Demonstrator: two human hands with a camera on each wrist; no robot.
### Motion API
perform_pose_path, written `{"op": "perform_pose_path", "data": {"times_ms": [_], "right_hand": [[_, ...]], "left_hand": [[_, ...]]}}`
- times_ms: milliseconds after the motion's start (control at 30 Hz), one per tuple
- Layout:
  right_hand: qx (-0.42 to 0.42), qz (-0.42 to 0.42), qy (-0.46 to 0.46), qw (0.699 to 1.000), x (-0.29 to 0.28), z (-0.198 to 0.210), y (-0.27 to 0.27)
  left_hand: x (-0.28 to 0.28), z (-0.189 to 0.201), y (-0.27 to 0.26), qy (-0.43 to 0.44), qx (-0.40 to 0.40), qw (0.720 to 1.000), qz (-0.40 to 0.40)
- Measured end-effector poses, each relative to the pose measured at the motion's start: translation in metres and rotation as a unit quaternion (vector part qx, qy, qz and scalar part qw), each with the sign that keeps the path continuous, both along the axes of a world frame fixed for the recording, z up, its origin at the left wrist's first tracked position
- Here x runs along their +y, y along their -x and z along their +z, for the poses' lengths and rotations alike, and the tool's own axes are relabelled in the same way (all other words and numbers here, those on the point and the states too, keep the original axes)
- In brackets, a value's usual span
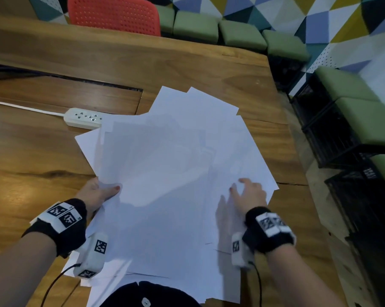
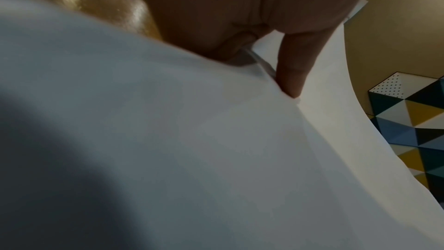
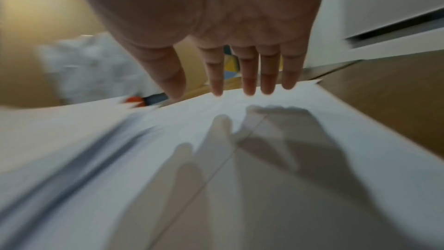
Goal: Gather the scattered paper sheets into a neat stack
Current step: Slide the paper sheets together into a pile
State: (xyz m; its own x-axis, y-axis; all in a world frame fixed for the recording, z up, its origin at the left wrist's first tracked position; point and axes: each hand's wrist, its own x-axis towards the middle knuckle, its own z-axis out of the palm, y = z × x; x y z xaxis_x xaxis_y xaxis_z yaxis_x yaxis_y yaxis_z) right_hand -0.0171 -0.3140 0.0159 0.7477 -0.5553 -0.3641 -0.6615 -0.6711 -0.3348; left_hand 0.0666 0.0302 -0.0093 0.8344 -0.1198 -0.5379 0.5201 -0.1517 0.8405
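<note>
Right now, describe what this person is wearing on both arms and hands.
Forearms and hands are bare. Each wrist has a black fabric band carrying white blocks printed with black square-code markers. Under each wrist hangs a white camera unit with its own marker and a black cable: left hand, right hand. The nails that show are red.

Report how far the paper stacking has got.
Done: the paper sheets overlap in one loose pile on the table. In hand: the left hand pinches its left edge; the right hand hovers open. Left: corners still fan out, needing squaring.
</note>
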Motion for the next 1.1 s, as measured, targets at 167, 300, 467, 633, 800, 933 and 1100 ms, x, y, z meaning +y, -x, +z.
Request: {"op": "perform_pose_path", "data": {"times_ms": [167, 300, 467, 633, 800, 933, 1100], "right_hand": [[-0.020, -0.116, 0.039, 0.992, -0.067, -0.004, -0.042], [0.002, -0.139, 0.017, 0.990, -0.090, -0.006, -0.056], [0.034, -0.111, -0.068, 0.991, -0.102, -0.008, -0.061], [0.016, -0.097, -0.178, 0.979, -0.094, -0.008, -0.050], [-0.053, -0.054, -0.172, 0.982, -0.086, 0.011, -0.047], [-0.039, 0.003, -0.082, 0.996, -0.079, 0.011, -0.032], [-0.006, -0.046, -0.321, 0.946, -0.066, 0.004, -0.001]], "left_hand": [[-0.004, 0.008, 0.002, -0.006, 0.012, 1.000, 0.013], [-0.009, 0.008, 0.001, -0.032, 0.023, 0.999, 0.016], [-0.011, 0.008, -0.002, -0.052, 0.027, 0.998, -0.009], [-0.015, 0.009, -0.004, -0.079, 0.021, 0.995, -0.058], [-0.017, 0.012, -0.006, -0.093, 0.010, 0.994, -0.062], [-0.009, 0.012, -0.007, -0.060, 0.033, 0.997, -0.037], [-0.003, 0.019, -0.004, 0.003, 0.053, 0.999, -0.002]]}}
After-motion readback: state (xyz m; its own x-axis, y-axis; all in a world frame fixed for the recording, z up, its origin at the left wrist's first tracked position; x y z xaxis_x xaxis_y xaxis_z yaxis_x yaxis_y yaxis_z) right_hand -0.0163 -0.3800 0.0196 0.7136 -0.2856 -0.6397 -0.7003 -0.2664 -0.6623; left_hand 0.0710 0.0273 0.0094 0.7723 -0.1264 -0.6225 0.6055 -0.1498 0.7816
